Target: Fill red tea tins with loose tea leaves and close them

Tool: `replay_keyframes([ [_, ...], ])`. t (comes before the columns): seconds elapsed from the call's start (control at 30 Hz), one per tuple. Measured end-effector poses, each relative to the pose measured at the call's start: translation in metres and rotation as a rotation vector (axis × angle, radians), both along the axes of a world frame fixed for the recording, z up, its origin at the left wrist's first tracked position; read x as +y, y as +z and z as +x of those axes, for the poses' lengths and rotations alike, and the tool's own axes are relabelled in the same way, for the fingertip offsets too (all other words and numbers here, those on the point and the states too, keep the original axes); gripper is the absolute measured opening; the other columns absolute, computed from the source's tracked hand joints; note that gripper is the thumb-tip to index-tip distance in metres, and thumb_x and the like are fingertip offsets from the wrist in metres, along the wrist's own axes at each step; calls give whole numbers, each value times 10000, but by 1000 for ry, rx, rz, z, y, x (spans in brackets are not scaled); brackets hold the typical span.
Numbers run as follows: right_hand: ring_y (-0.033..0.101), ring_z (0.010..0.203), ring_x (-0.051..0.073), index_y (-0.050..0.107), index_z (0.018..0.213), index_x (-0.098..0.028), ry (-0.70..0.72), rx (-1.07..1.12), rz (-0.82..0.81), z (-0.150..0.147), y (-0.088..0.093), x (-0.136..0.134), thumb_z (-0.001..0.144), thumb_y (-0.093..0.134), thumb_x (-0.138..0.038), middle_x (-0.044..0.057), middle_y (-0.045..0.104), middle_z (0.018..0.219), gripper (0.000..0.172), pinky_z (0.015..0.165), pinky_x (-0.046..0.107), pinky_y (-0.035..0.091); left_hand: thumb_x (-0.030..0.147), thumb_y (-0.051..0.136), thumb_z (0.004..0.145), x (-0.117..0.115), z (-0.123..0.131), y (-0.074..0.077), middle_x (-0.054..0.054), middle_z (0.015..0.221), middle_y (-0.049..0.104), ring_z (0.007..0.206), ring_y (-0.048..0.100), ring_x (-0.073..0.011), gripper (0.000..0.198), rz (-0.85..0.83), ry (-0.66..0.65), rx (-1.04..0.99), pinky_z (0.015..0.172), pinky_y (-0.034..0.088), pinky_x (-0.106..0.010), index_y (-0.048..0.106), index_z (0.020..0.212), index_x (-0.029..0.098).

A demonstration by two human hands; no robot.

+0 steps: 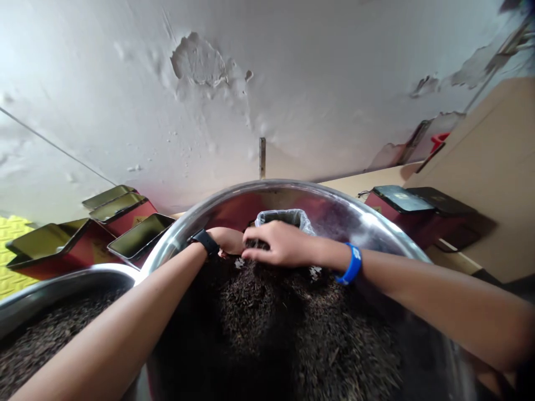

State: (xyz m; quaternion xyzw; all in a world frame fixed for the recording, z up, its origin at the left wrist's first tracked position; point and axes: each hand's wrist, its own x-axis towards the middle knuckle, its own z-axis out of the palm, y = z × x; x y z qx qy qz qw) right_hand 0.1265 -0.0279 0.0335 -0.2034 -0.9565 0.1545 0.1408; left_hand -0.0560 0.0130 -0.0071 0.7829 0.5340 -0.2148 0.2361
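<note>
Dark loose tea leaves (pixel 251 312) lie heaped in a large shiny metal basin (pixel 288 186). Over the heap, my right hand (pixel 284 243), with a blue band at the wrist, curls around a clump of these leaves, which shows between thumb and fingers. Close beside it on the left is my left hand (pixel 228 240), below a black watch (pixel 204 241); most of its fingers are hidden behind the right hand. Just behind my hands stands a container with a clear plastic liner (pixel 307 223), its lower part covered by my right hand.
A second metal basin (pixel 111 269) of dark leaves stands at the left. Several red tins (pixel 137 214) lie behind it, near yellow padding (pixel 16 234). More dark red tins (pixel 382 214) are at the right, beside a beige panel (pixel 505 184). A peeling white wall (pixel 313 83) rises behind.
</note>
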Motion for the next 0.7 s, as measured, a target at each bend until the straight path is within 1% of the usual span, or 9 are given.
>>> replay_keyframes([
  [0.1, 598, 858, 182, 572, 1048, -178, -188, 83, 63, 14, 4, 31, 890, 425, -444, 70, 663, 976, 342, 702, 279, 392, 375, 467, 786, -3, 3, 7, -41, 531, 540, 452, 475, -137, 348, -65, 26, 9, 433, 386, -234, 642, 810, 76],
  [0.2, 591, 894, 211, 601, 1057, -190, -262, -30, 122, 25, -3, 49, 856, 470, -447, 83, 657, 1014, 352, 718, 307, 399, 387, 445, 807, -8, 6, 18, -37, 609, 563, 477, 467, -119, 367, -85, 30, -28, 431, 365, -207, 608, 974, 104],
  [0.27, 587, 910, 218, 610, 1082, -212, -261, -73, 148, 28, -6, 52, 843, 485, -439, 79, 654, 1045, 353, 724, 318, 401, 408, 434, 817, -13, 7, 30, -43, 669, 584, 488, 462, -109, 361, -121, 33, -59, 425, 349, -196, 594, 988, 134],
  [0.33, 586, 908, 206, 609, 1093, -228, -282, -11, 176, 31, -5, 50, 858, 460, -418, 64, 657, 1050, 337, 735, 317, 397, 433, 442, 821, -20, 8, 44, -46, 735, 599, 507, 465, -104, 334, -218, 51, -143, 420, 334, -189, 589, 956, 166],
  [0.43, 585, 810, 165, 629, 1010, -213, -340, 126, 204, 34, 2, 45, 880, 424, -361, 45, 675, 940, 285, 709, 297, 385, 460, 483, 820, -30, 9, 62, -19, 734, 571, 524, 456, -97, 298, -361, 73, -369, 409, 298, -180, 568, 925, 195],
  [0.5, 564, 723, 138, 638, 944, -195, -368, 192, 214, 35, 7, 41, 883, 420, -333, 35, 672, 843, 265, 673, 284, 370, 487, 490, 827, -34, 11, 68, 1, 696, 527, 513, 430, -88, 308, -373, 71, -517, 403, 282, -179, 548, 896, 192],
  [0.6, 515, 641, 110, 634, 860, -162, -364, 294, 227, 35, 12, 33, 890, 410, -313, 25, 641, 739, 272, 635, 271, 347, 487, 462, 851, -33, 14, 66, 13, 689, 508, 513, 415, -84, 323, -230, 85, -692, 420, 310, -186, 538, 943, 188],
  [0.63, 501, 629, 103, 629, 841, -152, -334, 332, 223, 34, 14, 28, 893, 405, -306, 24, 628, 721, 277, 628, 265, 343, 471, 448, 861, -32, 16, 62, 10, 696, 522, 523, 426, -87, 323, -127, 89, -729, 432, 326, -191, 539, 977, 184],
  [0.7, 484, 622, 92, 614, 813, -135, -227, 376, 188, 31, 17, 13, 900, 393, -293, 24, 608, 711, 286, 620, 254, 341, 409, 440, 872, -28, 21, 53, -12, 761, 575, 598, 491, -105, 301, 162, 72, -782, 501, 387, -210, 546, 1011, 164],
])
